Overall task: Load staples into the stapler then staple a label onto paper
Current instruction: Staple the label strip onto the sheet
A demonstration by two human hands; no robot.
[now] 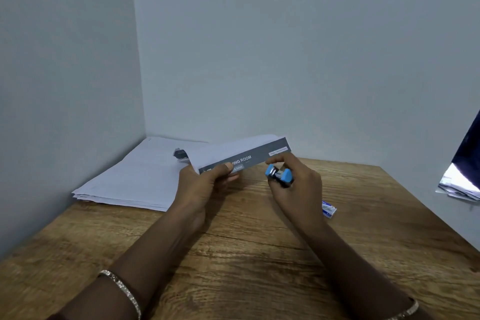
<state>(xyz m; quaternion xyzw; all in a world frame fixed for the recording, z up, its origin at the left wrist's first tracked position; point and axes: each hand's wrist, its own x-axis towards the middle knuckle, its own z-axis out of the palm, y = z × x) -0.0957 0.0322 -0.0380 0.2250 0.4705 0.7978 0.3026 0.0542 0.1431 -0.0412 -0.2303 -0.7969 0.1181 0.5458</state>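
Observation:
My left hand (205, 182) pinches the left end of a grey label strip (259, 154) printed with white letters, held together with a white sheet of paper (228, 149) lifted off the table. My right hand (296, 182) grips a small blue and black stapler (279, 176) just below the right half of the label. The stapler's front end points up toward the label's lower edge. A small white and blue staple box (329, 209) lies on the table right of my right hand.
A stack of white papers (130, 176) lies in the back left corner of the wooden table (246, 254), with a dark object (180, 153) on it. Walls close in at left and behind. Shiny papers (457, 184) show at the right edge.

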